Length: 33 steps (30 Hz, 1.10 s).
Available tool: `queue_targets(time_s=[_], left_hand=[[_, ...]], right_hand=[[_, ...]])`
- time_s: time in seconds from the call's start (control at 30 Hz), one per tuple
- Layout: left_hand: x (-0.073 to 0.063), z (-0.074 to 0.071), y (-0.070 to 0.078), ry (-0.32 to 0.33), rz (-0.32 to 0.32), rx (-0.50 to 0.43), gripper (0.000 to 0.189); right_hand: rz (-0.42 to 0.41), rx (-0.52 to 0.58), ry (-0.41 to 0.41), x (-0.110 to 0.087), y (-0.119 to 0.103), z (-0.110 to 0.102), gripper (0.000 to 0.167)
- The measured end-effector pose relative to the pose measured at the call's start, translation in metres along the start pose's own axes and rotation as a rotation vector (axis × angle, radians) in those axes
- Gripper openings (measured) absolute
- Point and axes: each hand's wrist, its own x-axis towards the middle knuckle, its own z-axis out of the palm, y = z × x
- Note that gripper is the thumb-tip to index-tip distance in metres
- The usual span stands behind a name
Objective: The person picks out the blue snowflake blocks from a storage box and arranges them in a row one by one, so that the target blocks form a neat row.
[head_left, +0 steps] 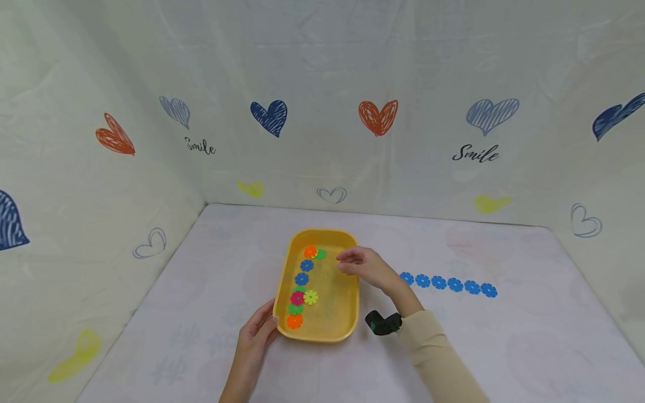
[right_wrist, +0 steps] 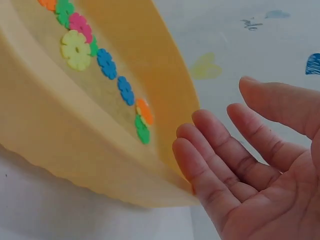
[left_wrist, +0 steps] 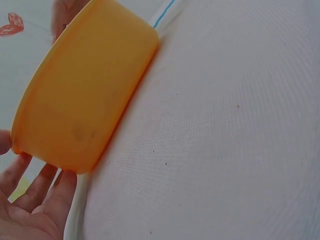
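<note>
A yellow plastic tray (head_left: 322, 336) sits on the table, with flower-shaped plastic discs lying mostly along its left side. Among them are a blue disc (head_left: 307, 265), a pink disc (head_left: 297, 298), a yellow disc (head_left: 311, 297) and an orange disc (head_left: 294, 321). My left hand (head_left: 258, 330) pinches the tray's near left corner, thumb at the rim and fingers against the outer wall (left_wrist: 85, 95). Above the tray's right rim is my right hand (head_left: 367, 265), holding nothing. In the right wrist view its fingers (right_wrist: 215, 132) are relaxed and spread a little from the thumb.
Several blue flower discs (head_left: 455, 285) form a row on the white tabletop (head_left: 504, 347), right of the tray and just past my right forearm. A black wrist device (head_left: 384, 323) hangs at my right wrist. White sheeting (head_left: 322, 157) with printed hearts stands behind the table.
</note>
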Motion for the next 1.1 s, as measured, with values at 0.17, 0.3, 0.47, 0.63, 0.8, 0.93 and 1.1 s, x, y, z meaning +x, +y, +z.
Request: queue_targets(time_s=[0.17, 0.3, 0.47, 0.63, 0.8, 0.93, 1.1], left_hand=[[0.001, 0.0, 0.0, 0.006, 0.0, 0.0, 0.047], [0.0, 0.001, 0.0, 0.005, 0.009, -0.004, 0.047], [-0.001, 0.003, 0.001, 0.001, 0.01, -0.005, 0.047], [0.0, 0.002, 0.002, -0.002, 0.011, -0.009, 0.046], [0.001, 0.002, 0.002, -0.004, 0.01, -0.005, 0.047], [0.001, 0.003, 0.002, 0.006, 0.0, -0.001, 0.047], [-0.001, 0.001, 0.0, 0.001, 0.012, -0.004, 0.049]], right_hand=[[-0.045, -0.075, -0.014, 0.009, -0.001, 0.011, 0.029], [-0.106, -0.137, -0.062, 0.016, -0.002, 0.02, 0.028], [-0.132, -0.166, -0.107, 0.025, -0.001, 0.026, 0.026], [-0.084, -0.159, -0.143, 0.034, 0.001, 0.03, 0.027], [-0.014, -0.152, -0.183, 0.042, 0.004, 0.035, 0.03], [0.029, -0.105, -0.223, 0.047, 0.006, 0.043, 0.034], [0.077, -0.078, -0.226, 0.051, 0.009, 0.055, 0.035]])
